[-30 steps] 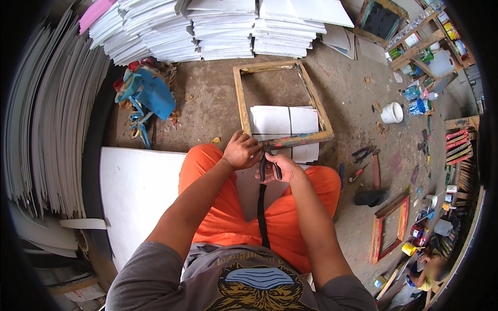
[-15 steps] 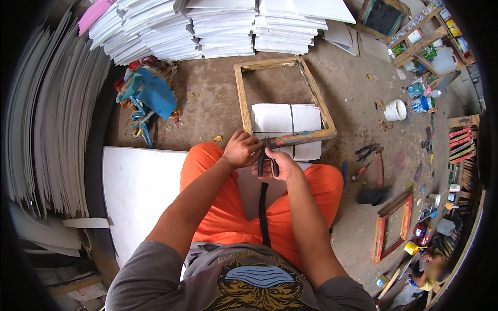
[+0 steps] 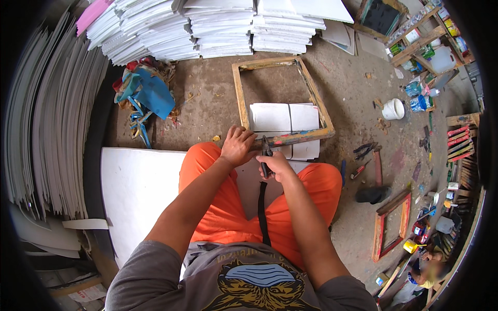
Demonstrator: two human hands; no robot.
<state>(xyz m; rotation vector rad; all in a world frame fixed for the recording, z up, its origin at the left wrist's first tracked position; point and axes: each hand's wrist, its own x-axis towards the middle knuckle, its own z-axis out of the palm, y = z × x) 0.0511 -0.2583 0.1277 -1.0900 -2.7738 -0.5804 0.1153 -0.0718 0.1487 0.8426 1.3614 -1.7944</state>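
One black strap (image 3: 262,202) laid along the lap of orange trousers (image 3: 322,186), free end just short of the right hand (image 3: 278,166). In that hand, black-handled pliers (image 3: 266,150), with fingers curled around the handles and the head pointed away from the body, up at the near rail of a wooden frame (image 3: 306,137). Impossible to tell whether biting on anything there or only resting against the wood. Over the near left corner of the frame, the left hand (image 3: 237,147), fingers bent across the top, thumb hidden; cannot tell whether closed underneath.

Apparently midway through working the pliers at the rail, with the corner steadied from the left. Likely called for next: a firm hold on that corner, tips set squarely, then a controlled squeeze or pull without tilting the frame.

Showing through the opening and poking out below the near rail, a banded paper bundle (image 3: 270,118). Off to the right on the floor, a screwdriver (image 3: 359,171), a hammer (image 3: 378,171) and a second pair of pliers (image 3: 365,150). Farther out, a white bucket (image 3: 392,109); farthest, stacks of white sheets (image 3: 223,31).
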